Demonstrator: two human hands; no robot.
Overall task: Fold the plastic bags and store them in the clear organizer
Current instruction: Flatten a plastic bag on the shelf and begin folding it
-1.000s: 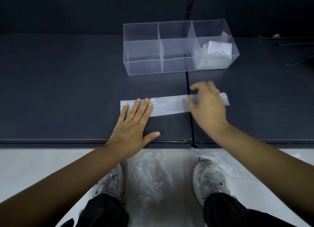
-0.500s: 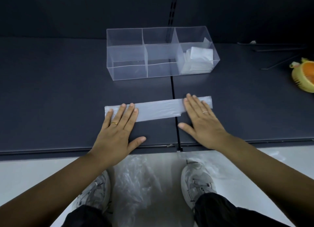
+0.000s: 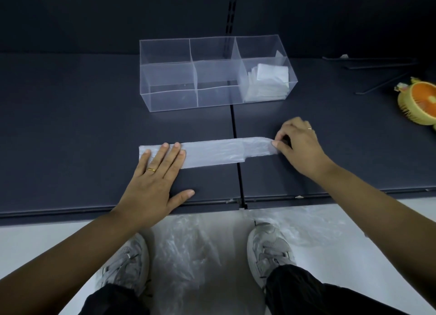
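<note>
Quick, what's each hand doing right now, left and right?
Left hand: open, fingers flat, pressing the left end of the bag strip.
Right hand: pinching the strip's right end.

Dim, even overhead light; soft shadows near the hands; sharp centre, wide-angle bending at edges, far wall nearly black.
</note>
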